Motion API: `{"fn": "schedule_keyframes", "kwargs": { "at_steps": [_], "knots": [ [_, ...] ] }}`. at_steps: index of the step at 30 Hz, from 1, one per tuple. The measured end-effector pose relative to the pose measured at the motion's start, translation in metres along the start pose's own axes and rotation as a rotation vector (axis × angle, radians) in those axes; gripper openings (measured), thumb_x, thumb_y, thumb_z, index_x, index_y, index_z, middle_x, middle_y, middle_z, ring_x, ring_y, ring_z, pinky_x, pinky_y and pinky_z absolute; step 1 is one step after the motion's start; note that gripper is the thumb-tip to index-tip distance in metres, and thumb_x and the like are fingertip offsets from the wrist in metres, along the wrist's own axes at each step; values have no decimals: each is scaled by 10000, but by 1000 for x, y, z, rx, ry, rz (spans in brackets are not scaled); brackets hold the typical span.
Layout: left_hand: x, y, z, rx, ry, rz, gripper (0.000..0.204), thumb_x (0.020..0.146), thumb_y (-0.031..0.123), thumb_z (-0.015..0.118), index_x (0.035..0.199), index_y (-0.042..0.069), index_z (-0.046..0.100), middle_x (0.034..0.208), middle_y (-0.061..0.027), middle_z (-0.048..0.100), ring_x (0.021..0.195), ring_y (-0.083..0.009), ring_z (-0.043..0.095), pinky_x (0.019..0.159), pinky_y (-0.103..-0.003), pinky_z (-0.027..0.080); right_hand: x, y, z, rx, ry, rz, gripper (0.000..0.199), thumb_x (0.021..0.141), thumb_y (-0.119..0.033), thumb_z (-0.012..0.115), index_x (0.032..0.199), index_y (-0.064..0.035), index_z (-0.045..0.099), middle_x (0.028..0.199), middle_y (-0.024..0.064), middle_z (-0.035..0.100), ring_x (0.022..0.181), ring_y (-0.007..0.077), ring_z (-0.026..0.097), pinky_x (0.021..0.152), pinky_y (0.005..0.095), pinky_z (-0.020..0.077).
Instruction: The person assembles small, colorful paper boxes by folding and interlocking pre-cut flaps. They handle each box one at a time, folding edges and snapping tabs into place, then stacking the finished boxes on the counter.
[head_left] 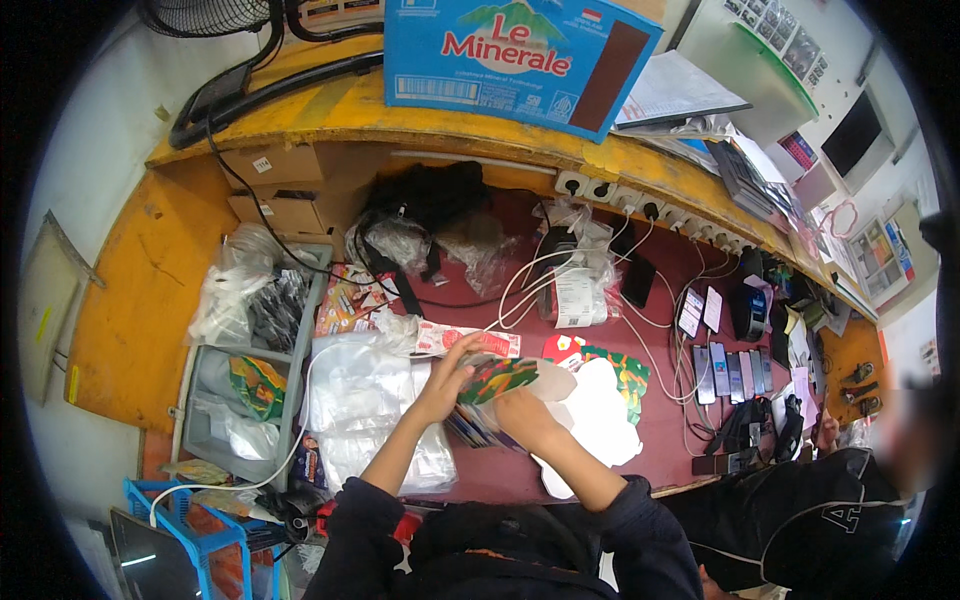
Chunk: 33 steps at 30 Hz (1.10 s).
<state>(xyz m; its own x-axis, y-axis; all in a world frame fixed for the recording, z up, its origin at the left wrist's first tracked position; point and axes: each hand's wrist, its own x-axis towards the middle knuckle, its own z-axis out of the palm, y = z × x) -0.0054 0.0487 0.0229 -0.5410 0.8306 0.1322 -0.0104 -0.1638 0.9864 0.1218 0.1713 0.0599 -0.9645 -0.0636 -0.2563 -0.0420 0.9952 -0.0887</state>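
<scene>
My left hand (445,385) grips the left end of a green, orange-patterned paper piece (505,378), thumb and fingers closed on it. My right hand (527,418) is closed against the near side of this piece; its fingertips are hidden. Below both hands a stack with thin dark and white edges (480,430) shows in part. White cut-out sheets (600,430) lie to the right, partly under my right forearm. Behind them are a green patterned piece (628,375) and a red one (564,350).
Clear plastic bags (370,400) lie left of my hands, beside a grey divided bin (215,440). White cables (515,300) cross the red tabletop. Several phones (735,372) lie at the right. A blue carton (520,65) stands on the shelf. Another person (800,520) is close at my right.
</scene>
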Motion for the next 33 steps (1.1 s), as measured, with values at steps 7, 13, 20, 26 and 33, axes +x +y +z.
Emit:
{"fn": "schedule_keyframes", "kwargs": {
  "at_steps": [7,13,20,26,33],
  "knots": [
    [-1,0,13,-108,-34,2,552,915,274,463,1381,20,308,1300,-153,480,1244,-239,426,1069,-363,282,28,7,56,143,-196,9,279,863,-127,476,1042,84,514,1045,254,557,951,400,617,770,454,517],
    [-6,-9,8,67,51,116,563,878,319,555,1320,1,415,1273,-154,518,1204,-250,470,1041,-359,315,50,-8,36,94,-384,118,341,874,-170,520,1149,32,520,1253,221,469,1069,423,559,830,457,514],
    [-18,-43,11,-110,92,140,736,906,594,335,1271,-30,472,1282,-163,510,1200,-267,476,1020,-352,326,76,-44,-18,127,-657,444,601,783,-308,679,1328,-129,496,1443,90,364,1305,371,339,880,730,346],
    [-23,-31,5,-169,89,-115,692,774,337,601,1332,-23,407,1351,-138,440,1278,-231,382,1069,-338,261,79,-48,-3,160,-500,467,424,847,-253,585,1260,-160,565,1351,86,475,1264,337,414,887,713,365],
    [-50,23,69,463,672,607,602,759,321,602,1216,-45,457,1285,-225,450,1202,-330,418,1034,-426,319,-71,16,-37,896,497,-81,240,826,-90,618,1057,-23,621,1030,135,631,903,290,641,775,354,505]
  ]
}}
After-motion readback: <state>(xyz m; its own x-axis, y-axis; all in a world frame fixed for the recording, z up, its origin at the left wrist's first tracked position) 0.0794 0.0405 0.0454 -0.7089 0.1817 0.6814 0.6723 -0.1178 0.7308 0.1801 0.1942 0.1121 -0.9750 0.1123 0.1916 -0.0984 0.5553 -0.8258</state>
